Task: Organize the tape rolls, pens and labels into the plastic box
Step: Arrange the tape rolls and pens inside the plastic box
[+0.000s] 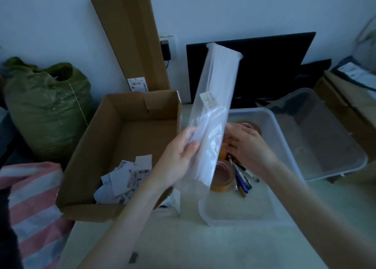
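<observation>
Presently: my left hand (179, 156) clamps a long plastic sleeve (213, 114) above the plastic box (284, 146), keeping it clear; my right hand (246, 144), fingers together, settles tape rolls (221, 177) beside pens (242, 175) inside.

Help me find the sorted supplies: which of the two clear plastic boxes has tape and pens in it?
The nearer box, under the right hand: it holds tape rolls and pens. The box behind it looks empty.
</observation>
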Available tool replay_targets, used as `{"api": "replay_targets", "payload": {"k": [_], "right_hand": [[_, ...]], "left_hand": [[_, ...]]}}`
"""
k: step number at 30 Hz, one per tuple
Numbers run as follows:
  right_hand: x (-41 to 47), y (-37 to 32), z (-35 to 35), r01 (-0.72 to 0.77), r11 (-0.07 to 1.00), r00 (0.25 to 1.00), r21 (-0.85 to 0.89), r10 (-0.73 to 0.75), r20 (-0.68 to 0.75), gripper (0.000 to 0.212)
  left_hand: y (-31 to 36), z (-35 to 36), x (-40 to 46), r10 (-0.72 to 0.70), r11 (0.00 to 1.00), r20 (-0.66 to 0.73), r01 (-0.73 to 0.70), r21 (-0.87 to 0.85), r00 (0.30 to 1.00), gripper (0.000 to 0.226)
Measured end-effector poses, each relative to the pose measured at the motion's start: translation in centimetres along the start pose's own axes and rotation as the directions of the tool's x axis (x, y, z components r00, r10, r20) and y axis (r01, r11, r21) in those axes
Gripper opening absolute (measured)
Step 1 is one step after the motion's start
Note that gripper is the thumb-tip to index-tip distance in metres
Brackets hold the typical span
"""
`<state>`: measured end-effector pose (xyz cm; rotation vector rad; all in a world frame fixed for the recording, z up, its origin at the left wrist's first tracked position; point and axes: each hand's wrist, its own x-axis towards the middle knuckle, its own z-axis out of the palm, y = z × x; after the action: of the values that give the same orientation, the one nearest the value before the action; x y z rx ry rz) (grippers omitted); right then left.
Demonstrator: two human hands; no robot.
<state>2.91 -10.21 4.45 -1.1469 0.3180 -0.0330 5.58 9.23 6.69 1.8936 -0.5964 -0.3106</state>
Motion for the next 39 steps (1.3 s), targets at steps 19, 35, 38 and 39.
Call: {"api": "replay_targets", "payload": {"k": [19, 35, 38, 39], "right_hand": [[-3.1, -1.0, -7.3, 0.226, 0.972, 0.959, -0.069, -0.235, -0.159, 0.036], [-3.5, 2.3, -9.9, 0.069, 0.996, 0.952, -0.063, -0.085, -0.293, 0.021], [-3.4, 2.6, -10.4, 0.0, 1.0, 0.941, 0.006, 0.002, -0.34, 0.028], [-3.4, 2.7, -10.6, -0.011, 0.999, 0.932, 0.038, 0.024, -0.363, 0.032]], "left_hand": [[-5.0, 12.1, 1.7, -0.103, 0.991, 0.16, 0.087, 0.1, 0.982, 0.034], [-8.4, 13.8, 2.0, -0.404, 0.904, 0.401, 0.293, 0.31, 0.822, 0.013], [-9.3, 13.7, 2.1, -0.444, 0.83, 0.358, 0.226, 0.51, 0.821, 0.018], [-9.3, 13.6, 2.0, -0.455, 0.783, 0.344, 0.185, 0.594, 0.821, 0.02]]}}
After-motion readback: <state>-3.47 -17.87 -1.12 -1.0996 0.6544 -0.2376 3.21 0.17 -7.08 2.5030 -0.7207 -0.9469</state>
